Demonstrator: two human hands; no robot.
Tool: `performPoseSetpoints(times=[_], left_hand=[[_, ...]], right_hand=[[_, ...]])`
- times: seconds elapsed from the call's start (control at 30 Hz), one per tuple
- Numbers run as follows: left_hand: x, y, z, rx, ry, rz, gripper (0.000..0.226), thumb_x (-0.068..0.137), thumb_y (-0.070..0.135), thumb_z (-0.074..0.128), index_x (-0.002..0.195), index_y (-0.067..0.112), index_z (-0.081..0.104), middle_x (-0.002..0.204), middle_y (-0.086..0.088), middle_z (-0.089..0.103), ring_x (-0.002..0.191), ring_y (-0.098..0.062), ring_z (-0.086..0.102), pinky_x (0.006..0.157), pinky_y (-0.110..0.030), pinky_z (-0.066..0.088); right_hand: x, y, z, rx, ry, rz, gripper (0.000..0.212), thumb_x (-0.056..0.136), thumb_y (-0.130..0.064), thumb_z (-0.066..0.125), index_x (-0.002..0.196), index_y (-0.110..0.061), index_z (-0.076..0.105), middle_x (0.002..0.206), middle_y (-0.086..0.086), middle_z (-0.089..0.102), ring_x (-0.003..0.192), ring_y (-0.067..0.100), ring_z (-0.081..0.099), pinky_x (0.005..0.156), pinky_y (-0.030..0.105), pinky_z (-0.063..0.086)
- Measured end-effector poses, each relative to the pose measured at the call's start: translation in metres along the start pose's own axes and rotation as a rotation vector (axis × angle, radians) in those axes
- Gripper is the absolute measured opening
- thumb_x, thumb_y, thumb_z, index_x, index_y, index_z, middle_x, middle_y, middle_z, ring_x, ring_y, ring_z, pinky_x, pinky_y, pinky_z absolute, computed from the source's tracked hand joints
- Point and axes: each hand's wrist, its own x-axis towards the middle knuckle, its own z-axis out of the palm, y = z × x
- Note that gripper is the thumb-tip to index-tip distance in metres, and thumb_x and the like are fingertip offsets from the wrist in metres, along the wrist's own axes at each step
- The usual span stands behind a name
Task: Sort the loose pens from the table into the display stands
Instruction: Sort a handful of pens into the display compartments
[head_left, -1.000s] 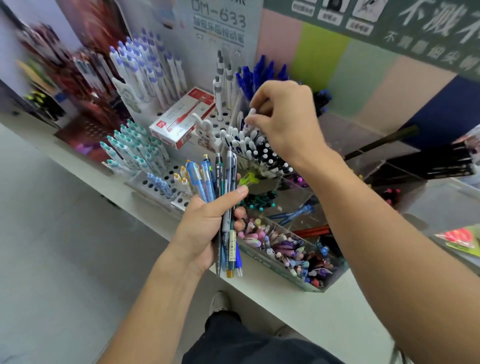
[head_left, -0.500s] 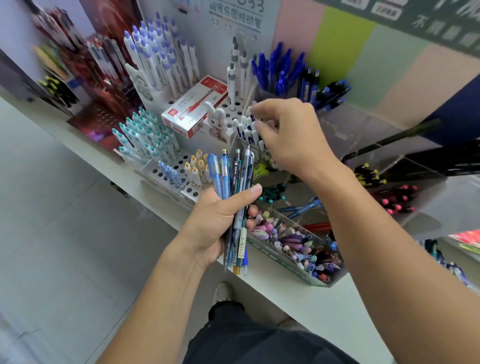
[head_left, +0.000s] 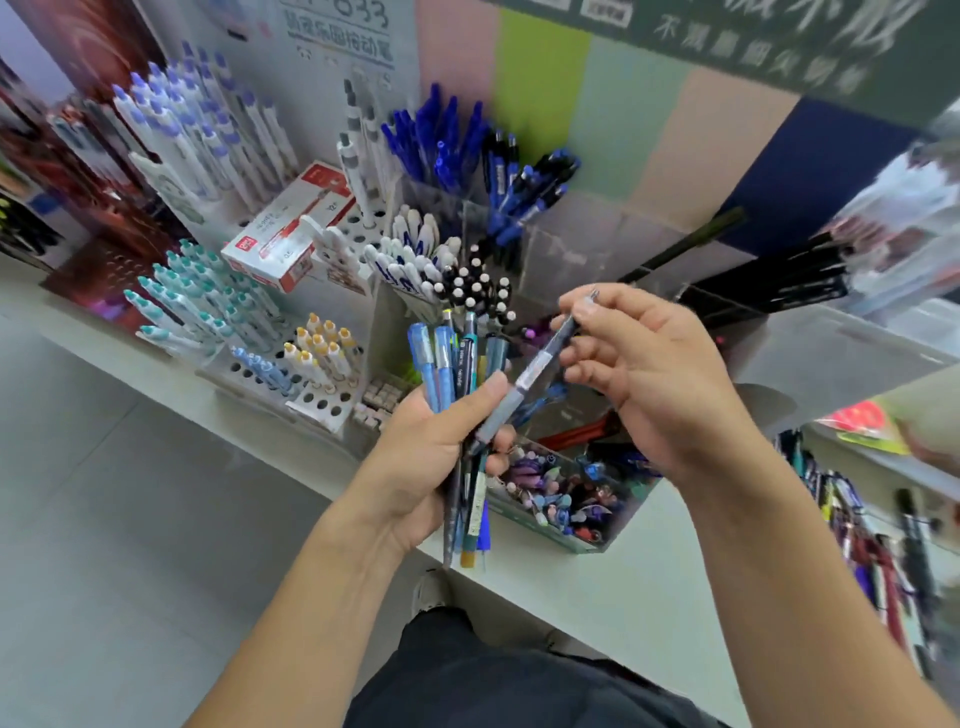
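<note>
Pale tabletop (head_left: 597, 597), stocked with pen display stands beyond both hands.

Left hand (head_left: 431, 457): clenched round a bundle of loose pens (head_left: 462, 374), blue caps upward, tips hanging below the palm.

Right hand (head_left: 644, 374): fingertips pinching the upper end of one grey-barrelled pen (head_left: 535, 374); its lower end lies against the bundle under the left thumb.

Stands beyond the hands: white perforated stand (head_left: 332, 400) with yellow-capped pens and free holes, beyond the left hand; black-capped pens (head_left: 478, 291) and white-capped pens (head_left: 410, 260) just past the bundle; blue pens (head_left: 441, 140) farthest back. Clear bin of mixed pens (head_left: 561, 499) below the right hand.

Handling advice: ease the left thumb so the single pen slides free without dragging neighbours out; match cap and barrel to a stand; seat it upright in a free slot.
</note>
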Motion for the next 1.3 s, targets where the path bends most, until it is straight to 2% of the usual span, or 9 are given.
performPoseSetpoints(times=[0.3, 0.53, 0.6, 0.67, 0.8, 0.9, 1.03, 1.17, 1.3], left_hand=[[0.005, -0.002, 0.013, 0.117, 0.036, -0.001, 0.035, 0.081, 0.023, 0.068, 0.105, -0.002, 0.063, 0.064, 0.002, 0.063, 0.047, -0.009, 0.052, 0.043, -0.020, 0.044], [0.009, -0.009, 0.025, 0.212, 0.057, 0.058, 0.045, 0.066, 0.028, 0.081, 0.101, 0.000, 0.074, 0.096, -0.016, 0.074, 0.061, -0.013, 0.062, 0.048, -0.021, 0.049], [0.009, -0.010, 0.027, 0.211, 0.071, 0.061, 0.056, 0.062, 0.027, 0.084, 0.107, -0.002, 0.069, 0.092, -0.018, 0.071, 0.059, -0.015, 0.062, 0.047, -0.021, 0.049], [0.008, -0.011, 0.027, 0.214, 0.073, 0.058, 0.041, 0.065, 0.019, 0.081, 0.102, 0.006, 0.068, 0.078, -0.009, 0.067, 0.056, -0.015, 0.062, 0.046, -0.022, 0.049], [0.005, -0.013, 0.027, 0.237, 0.034, 0.078, 0.033, 0.064, 0.019, 0.081, 0.093, 0.014, 0.066, 0.071, -0.005, 0.063, 0.055, -0.016, 0.061, 0.045, -0.023, 0.048], [0.002, -0.012, 0.027, 0.267, 0.004, 0.110, 0.039, 0.063, 0.019, 0.082, 0.097, 0.011, 0.066, 0.070, -0.004, 0.065, 0.054, -0.017, 0.062, 0.044, -0.024, 0.048], [0.000, -0.008, 0.021, 0.300, 0.035, 0.159, 0.038, 0.063, 0.014, 0.081, 0.096, 0.008, 0.064, 0.067, 0.000, 0.065, 0.053, -0.016, 0.065, 0.043, -0.022, 0.049], [-0.006, -0.005, 0.009, 0.276, 0.048, 0.153, 0.027, 0.072, 0.021, 0.076, 0.094, 0.011, 0.064, 0.063, -0.002, 0.062, 0.053, -0.016, 0.063, 0.044, -0.022, 0.049], [-0.010, -0.004, -0.012, 0.205, 0.115, 0.144, 0.016, 0.084, 0.021, 0.070, 0.092, 0.011, 0.061, 0.069, -0.002, 0.058, 0.049, -0.013, 0.050, 0.041, -0.021, 0.042]], right_hand=[[-0.028, -0.037, -0.069, -0.149, 0.343, -0.582, 0.018, 0.103, -0.011, 0.047, 0.112, -0.017, 0.062, 0.108, 0.005, 0.075, 0.094, 0.020, 0.067, 0.077, 0.028, 0.051], [-0.032, -0.014, -0.067, 0.026, 0.323, -0.463, 0.005, 0.096, -0.014, 0.064, 0.099, -0.015, 0.068, 0.095, 0.004, 0.074, 0.083, 0.019, 0.066, 0.078, 0.028, 0.054], [-0.032, -0.010, -0.064, -0.105, 0.385, -0.538, 0.004, 0.098, -0.017, 0.064, 0.096, -0.020, 0.066, 0.087, -0.001, 0.069, 0.079, 0.018, 0.062, 0.075, 0.033, 0.052], [-0.032, -0.010, -0.060, -0.205, 0.345, -0.577, 0.012, 0.103, -0.014, 0.054, 0.098, -0.021, 0.062, 0.086, 0.000, 0.065, 0.079, 0.019, 0.062, 0.075, 0.036, 0.054], [-0.028, -0.011, -0.045, -0.324, 0.154, -0.273, 0.023, 0.108, -0.012, 0.040, 0.102, -0.013, 0.062, 0.074, 0.011, 0.048, 0.060, 0.023, 0.052, 0.055, 0.033, 0.050], [-0.024, -0.002, -0.033, -0.357, -0.029, 0.016, 0.029, 0.101, -0.027, 0.057, 0.100, 0.000, 0.065, 0.065, 0.010, 0.032, 0.049, 0.012, 0.027, 0.043, 0.025, 0.025], [-0.022, 0.005, -0.024, -0.267, -0.126, 0.122, 0.037, 0.094, -0.028, 0.067, 0.095, 0.009, 0.065, 0.061, 0.009, 0.040, 0.044, 0.008, 0.025, 0.040, 0.019, 0.023], [-0.015, 0.003, -0.022, -0.127, 0.033, 0.044, 0.026, 0.101, -0.014, 0.057, 0.101, 0.010, 0.063, 0.062, 0.002, 0.047, 0.046, 0.009, 0.023, 0.040, 0.019, 0.019], [-0.018, -0.019, -0.039, -0.201, 0.209, -0.218, 0.023, 0.105, -0.010, 0.047, 0.095, -0.013, 0.068, 0.055, -0.009, 0.041, 0.046, 0.011, 0.026, 0.039, 0.022, 0.021]])
